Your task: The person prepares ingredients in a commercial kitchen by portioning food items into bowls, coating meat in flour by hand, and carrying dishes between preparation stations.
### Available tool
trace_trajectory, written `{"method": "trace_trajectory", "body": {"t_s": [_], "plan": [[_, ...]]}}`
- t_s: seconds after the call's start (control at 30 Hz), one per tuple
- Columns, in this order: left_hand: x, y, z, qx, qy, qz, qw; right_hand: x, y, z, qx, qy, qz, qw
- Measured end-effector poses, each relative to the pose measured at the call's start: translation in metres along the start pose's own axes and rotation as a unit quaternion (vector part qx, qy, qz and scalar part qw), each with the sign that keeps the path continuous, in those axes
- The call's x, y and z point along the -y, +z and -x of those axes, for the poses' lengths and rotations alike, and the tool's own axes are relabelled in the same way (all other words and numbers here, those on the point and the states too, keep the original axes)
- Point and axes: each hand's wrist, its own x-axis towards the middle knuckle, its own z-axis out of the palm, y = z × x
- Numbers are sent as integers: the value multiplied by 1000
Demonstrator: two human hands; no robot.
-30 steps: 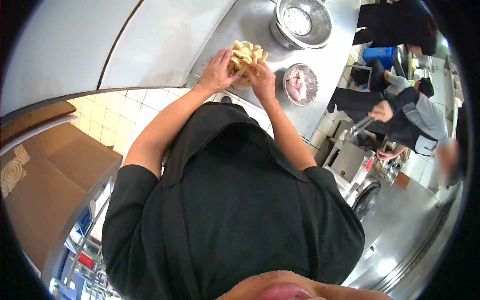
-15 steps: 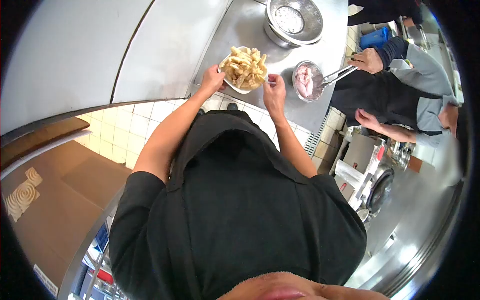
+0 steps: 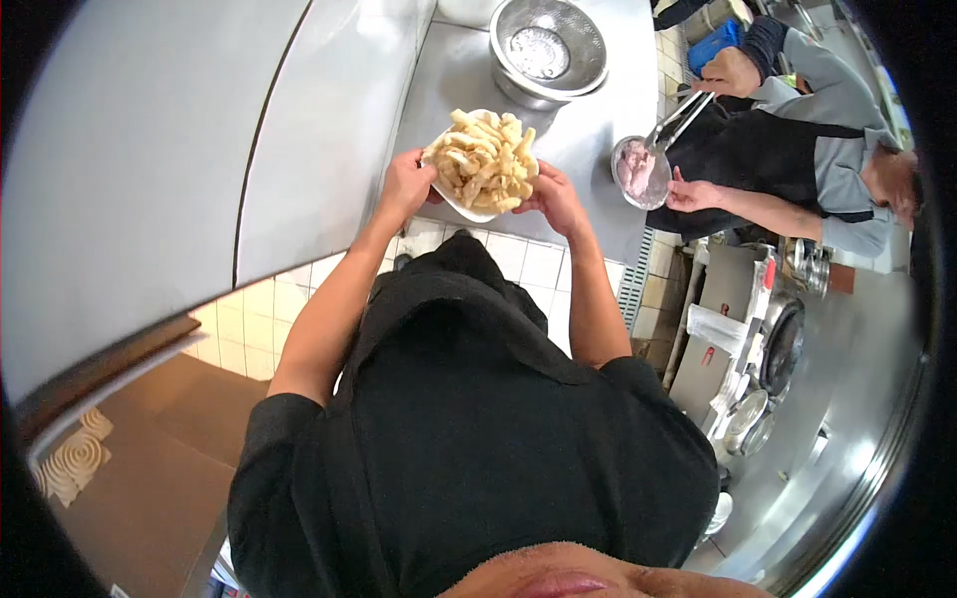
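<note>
A white bowl (image 3: 459,204) heaped with pale golden fried strips (image 3: 485,159) is between my two hands, over the front edge of the metal counter. My left hand (image 3: 409,184) grips the bowl's left side, thumb near the rim. On the opposite side my right hand (image 3: 560,197) has its fingers closed on the rim. The undersides of both hands' grips are hidden by the bowl. Just beyond the strips stands a metal colander (image 3: 578,45) set in a steel bowl (image 3: 533,97).
At right, a co-worker in a black apron (image 3: 763,159) holds metal tongs (image 3: 686,118) over a metal bowl (image 3: 653,199) of raw pink meat (image 3: 635,167). A steel counter (image 3: 449,80) runs beneath these. A grey-white panel (image 3: 319,130) borders it at left; a cardboard box (image 3: 150,429) sits lower left.
The right hand has shifted from the bowl's edge to a fuller grip. The co-worker's other hand has come onto the meat bowl, which is now farther right, by the counter edge.
</note>
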Motion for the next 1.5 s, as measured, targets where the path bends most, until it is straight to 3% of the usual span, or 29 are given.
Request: {"method": "trace_trajectory", "body": {"t_s": [0.07,0.3,0.4,0.43,0.5,0.53,0.67,0.9,1.03,1.1,1.13,1.2,1.23,1.3,1.33,1.37,1.4,1.43,1.5], "plan": [[-11,-4,0,36,6,4,999,19,21,14,-30,-19,29,999],[24,-32,-5,149,-2,133,980,-20,23,10,-112,-96,73,986],[48,-29,-24,-2,13,52,999,-30,31,13,-144,-144,48,978],[51,-21,-35,-86,-1,-19,996,-38,24,8,-146,-156,50,976],[98,-20,-90,-157,86,-206,962,-57,11,-3,-171,-176,41,969],[117,-15,-121,-189,119,-293,929,-72,-4,-29,-186,-181,40,965],[173,-17,-142,-229,118,-323,911,-106,-61,-66,-226,-199,27,953],[215,-7,-118,-251,72,-288,921,-132,-161,-137,-296,-239,-29,925],[216,-1,-99,-223,13,-233,946,-137,-204,-192,-303,-196,-63,931],[224,10,-99,-262,56,-177,947,-134,-213,-210,-313,-169,-55,933],[233,9,-102,-293,76,-149,941,-140,-210,-224,-307,-152,-47,938],[236,-8,-103,-206,51,-199,957,-157,-218,-244,-231,-159,-71,957],[285,-12,-142,-198,105,-161,961,-160,-214,-246,-160,-157,-43,974],[215,-23,-80,-218,-5,-84,972,-163,-212,-259,-174,-103,-64,977],[199,-26,-54,-165,-4,-132,977,-162,-214,-259,-151,-92,-57,983],[169,-28,-15,-140,-47,-88,985,-151,-181,-230,-148,-86,-76,982],[176,-25,-16,-140,-26,-86,986,-158,-218,-248,-133,-77,-28,988],[183,-23,-17,-139,-6,-84,987,-147,-188,-222,-186,-43,-90,977],[191,-24,-10,-139,24,-90,986,-163,-180,-213,-193,-89,-42,976]]}}
